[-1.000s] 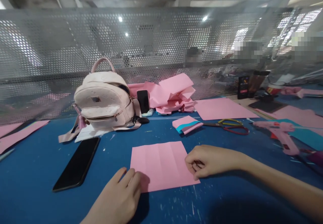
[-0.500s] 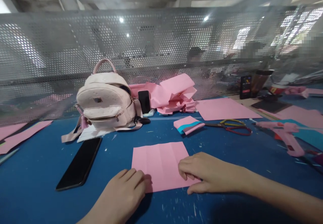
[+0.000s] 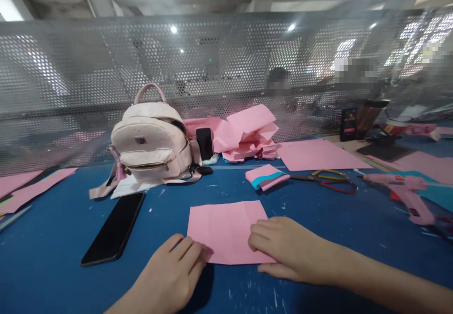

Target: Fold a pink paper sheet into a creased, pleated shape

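A pink sheet of paper (image 3: 224,229) with faint parallel creases lies on the blue table in front of me. My left hand (image 3: 177,262) has its fingers curled over the near left corner, fingertips partly hidden. At the near right corner, my right hand (image 3: 283,245) rests its bent fingers on top, with the thumb at the near edge. That near edge looks slightly raised between the hands. Beyond the sheet sits a small folded pink paper piece (image 3: 265,171) with a blue stripe, and scissors (image 3: 327,178) with yellow and red handles lie beside it.
A black phone (image 3: 115,229) lies to the left, with a pale backpack (image 3: 152,139) behind it. Crumpled pink paper (image 3: 247,132) and a flat pink sheet (image 3: 318,154) are at the back. A pink glue gun (image 3: 406,193) lies on the right. A perforated metal screen (image 3: 226,59) stands behind.
The sheet's near edge has come up and slightly away from me, so the sheet looks shorter front to back. Both hands stay at its near corners. The view has shifted slightly.
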Demonstrator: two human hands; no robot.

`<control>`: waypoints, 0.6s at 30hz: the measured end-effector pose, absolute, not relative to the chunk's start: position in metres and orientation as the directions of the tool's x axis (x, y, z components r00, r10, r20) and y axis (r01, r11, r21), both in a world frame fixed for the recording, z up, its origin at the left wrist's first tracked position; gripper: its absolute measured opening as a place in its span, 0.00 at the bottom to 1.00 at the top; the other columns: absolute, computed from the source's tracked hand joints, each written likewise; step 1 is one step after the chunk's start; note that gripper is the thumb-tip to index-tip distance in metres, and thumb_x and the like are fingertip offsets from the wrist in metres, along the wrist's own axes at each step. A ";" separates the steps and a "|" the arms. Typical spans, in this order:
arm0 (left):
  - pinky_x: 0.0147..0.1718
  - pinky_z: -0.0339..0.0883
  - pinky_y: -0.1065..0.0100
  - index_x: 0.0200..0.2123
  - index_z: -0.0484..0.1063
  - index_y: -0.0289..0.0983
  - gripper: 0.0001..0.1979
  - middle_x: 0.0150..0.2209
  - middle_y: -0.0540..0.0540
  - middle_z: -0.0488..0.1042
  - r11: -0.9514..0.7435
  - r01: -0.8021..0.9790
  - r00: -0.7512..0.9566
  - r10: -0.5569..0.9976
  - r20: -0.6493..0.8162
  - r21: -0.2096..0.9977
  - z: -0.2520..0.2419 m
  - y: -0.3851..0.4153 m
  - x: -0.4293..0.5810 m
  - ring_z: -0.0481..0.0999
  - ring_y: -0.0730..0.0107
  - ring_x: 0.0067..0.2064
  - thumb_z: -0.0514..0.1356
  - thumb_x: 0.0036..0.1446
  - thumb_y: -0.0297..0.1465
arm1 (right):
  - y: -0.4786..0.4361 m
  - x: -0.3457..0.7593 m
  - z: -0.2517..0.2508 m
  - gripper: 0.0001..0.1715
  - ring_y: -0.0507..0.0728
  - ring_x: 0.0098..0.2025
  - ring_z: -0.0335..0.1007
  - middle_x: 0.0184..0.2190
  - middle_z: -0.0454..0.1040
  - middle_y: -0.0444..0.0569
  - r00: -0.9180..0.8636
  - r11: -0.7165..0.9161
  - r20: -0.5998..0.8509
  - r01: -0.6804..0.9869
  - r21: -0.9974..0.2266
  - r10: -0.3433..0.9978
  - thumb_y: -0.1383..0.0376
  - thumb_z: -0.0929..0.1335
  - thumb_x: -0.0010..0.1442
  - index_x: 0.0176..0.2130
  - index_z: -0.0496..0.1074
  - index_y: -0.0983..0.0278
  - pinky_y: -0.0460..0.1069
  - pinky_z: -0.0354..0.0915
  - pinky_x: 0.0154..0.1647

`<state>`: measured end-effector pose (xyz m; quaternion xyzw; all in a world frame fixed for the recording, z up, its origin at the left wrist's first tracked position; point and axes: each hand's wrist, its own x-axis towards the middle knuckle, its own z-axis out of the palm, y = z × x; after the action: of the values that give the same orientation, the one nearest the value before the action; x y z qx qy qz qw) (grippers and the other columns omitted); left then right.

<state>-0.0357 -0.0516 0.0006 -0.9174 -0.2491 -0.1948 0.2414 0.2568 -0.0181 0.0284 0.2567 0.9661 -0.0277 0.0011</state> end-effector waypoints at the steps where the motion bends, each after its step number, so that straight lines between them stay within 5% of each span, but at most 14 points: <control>1: 0.32 0.60 0.60 0.41 0.76 0.30 0.16 0.33 0.44 0.77 -0.765 0.539 0.800 0.334 0.499 -0.352 0.004 -0.054 -0.034 0.72 0.63 0.30 0.48 0.65 0.19 | -0.021 0.255 0.026 0.12 0.58 0.35 0.67 0.35 0.73 0.45 -0.881 0.881 0.026 0.473 -0.010 0.473 0.57 0.70 0.62 0.39 0.67 0.62 0.51 0.52 0.30; 5: 0.30 0.58 0.63 0.36 0.77 0.31 0.18 0.30 0.46 0.77 -0.776 0.509 0.778 0.229 0.586 -0.373 0.020 -0.064 -0.026 0.70 0.66 0.28 0.47 0.66 0.19 | -0.034 0.247 0.021 0.06 0.57 0.32 0.63 0.32 0.73 0.44 -0.884 0.900 0.283 0.418 0.124 0.371 0.65 0.64 0.68 0.43 0.70 0.63 0.52 0.50 0.30; 8: 0.31 0.60 0.64 0.33 0.77 0.33 0.17 0.28 0.49 0.78 -0.756 0.530 0.741 0.193 0.643 -0.384 0.030 -0.069 -0.019 0.70 0.69 0.28 0.50 0.67 0.19 | -0.042 0.243 0.024 0.12 0.56 0.30 0.62 0.28 0.72 0.44 -0.853 0.899 0.422 0.405 0.166 0.307 0.72 0.60 0.69 0.44 0.71 0.66 0.53 0.49 0.30; 18: 0.36 0.63 0.64 0.34 0.78 0.38 0.20 0.28 0.55 0.80 -0.735 0.559 0.705 0.178 0.686 -0.384 0.039 -0.075 -0.006 0.73 0.72 0.29 0.48 0.69 0.19 | -0.057 0.231 0.039 0.12 0.55 0.28 0.59 0.25 0.70 0.42 -0.826 0.906 0.459 0.413 0.095 0.329 0.71 0.60 0.69 0.40 0.72 0.63 0.53 0.45 0.28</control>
<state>-0.0064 -0.0749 0.0394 -0.8743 -0.2106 -0.3210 0.2969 0.2311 -0.0568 0.0386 0.1951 0.9506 0.0953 -0.2217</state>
